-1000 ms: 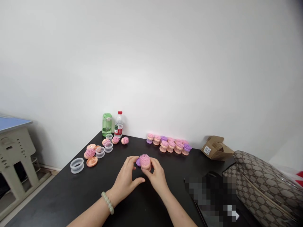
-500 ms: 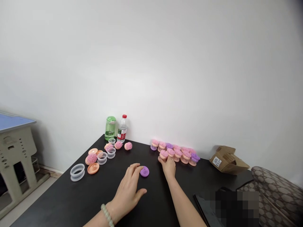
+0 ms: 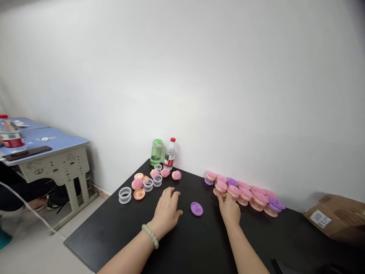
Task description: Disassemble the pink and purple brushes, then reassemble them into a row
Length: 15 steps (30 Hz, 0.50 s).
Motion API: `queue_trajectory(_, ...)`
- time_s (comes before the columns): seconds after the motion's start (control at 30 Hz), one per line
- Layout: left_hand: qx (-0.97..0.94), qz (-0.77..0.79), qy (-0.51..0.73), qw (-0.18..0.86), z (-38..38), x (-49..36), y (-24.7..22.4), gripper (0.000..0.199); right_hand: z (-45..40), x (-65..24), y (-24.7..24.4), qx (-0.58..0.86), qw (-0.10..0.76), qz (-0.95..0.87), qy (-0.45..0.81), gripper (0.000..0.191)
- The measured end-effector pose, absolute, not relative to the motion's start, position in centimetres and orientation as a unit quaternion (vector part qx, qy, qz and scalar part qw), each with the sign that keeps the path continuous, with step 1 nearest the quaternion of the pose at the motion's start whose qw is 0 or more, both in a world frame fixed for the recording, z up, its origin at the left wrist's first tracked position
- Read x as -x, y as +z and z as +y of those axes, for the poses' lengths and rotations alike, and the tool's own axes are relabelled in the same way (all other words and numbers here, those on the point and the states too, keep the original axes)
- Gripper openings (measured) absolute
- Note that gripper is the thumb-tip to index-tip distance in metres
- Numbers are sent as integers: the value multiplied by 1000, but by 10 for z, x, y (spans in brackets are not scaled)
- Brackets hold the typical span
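Observation:
My left hand, with a beaded bracelet, hovers over the black table with fingers apart and nothing in them. To its right a purple disc lies flat. My right hand has its fingers on the base of a pink bristled brush at the near left of two rows of assembled brushes. Purple bristles top the brush at the right end. On the left lie clear rings, an orange disc and several loose pink bristle heads.
A green bottle and a red-capped water bottle stand by the wall. A cardboard box sits at the right. Beyond a gap on the left is a blue desk.
The view has turned left, showing more of the blue desk. My left hand has moved away from the purple disc toward the loose parts. My right hand stays at the same brush.

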<state>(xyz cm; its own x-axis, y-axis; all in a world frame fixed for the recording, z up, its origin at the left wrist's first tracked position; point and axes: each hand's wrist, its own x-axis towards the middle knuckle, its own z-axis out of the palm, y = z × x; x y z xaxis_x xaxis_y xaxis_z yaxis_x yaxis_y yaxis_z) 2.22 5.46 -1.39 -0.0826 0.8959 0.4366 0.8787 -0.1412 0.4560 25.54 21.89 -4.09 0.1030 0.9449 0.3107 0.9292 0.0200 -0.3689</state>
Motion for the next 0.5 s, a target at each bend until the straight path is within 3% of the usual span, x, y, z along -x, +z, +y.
queue_trajectory(0.17, -551, 786, 260, -108, 66, 20, -9, 53, 206, -253, -41, 694, 246, -677, 24, 37)
queue_trajectory(0.3, -522, 820, 205, -111, 66, 37, -8, 55, 201, -253, -44, 677, 260, -688, 39, 30)
queue_trajectory(0.5, -582, 780, 210, -94, 61, 31, -4, 29, 188, -252, -51, 607, 330, -720, 64, 30)
